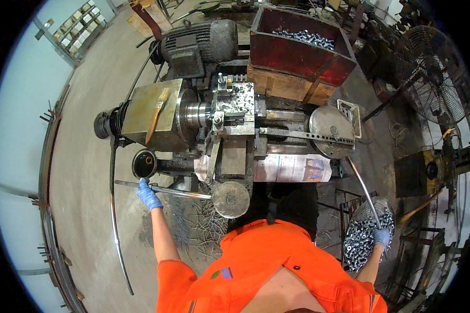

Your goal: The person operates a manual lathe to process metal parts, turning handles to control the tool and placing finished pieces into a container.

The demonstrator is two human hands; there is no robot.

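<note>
my hands (149, 195) gloved blue | my shirt (266, 261) orange | far bin (297, 49) red | brush (156, 115) tan | bolts (368, 235) silver

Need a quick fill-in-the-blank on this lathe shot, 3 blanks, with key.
1. The left hand grips a long metal ____ beside the dark can.
2. Both hands wear ____ gloves.
3. The right hand rests over a basket full of small ____ parts.

Missing words: lever; blue; metal
</note>
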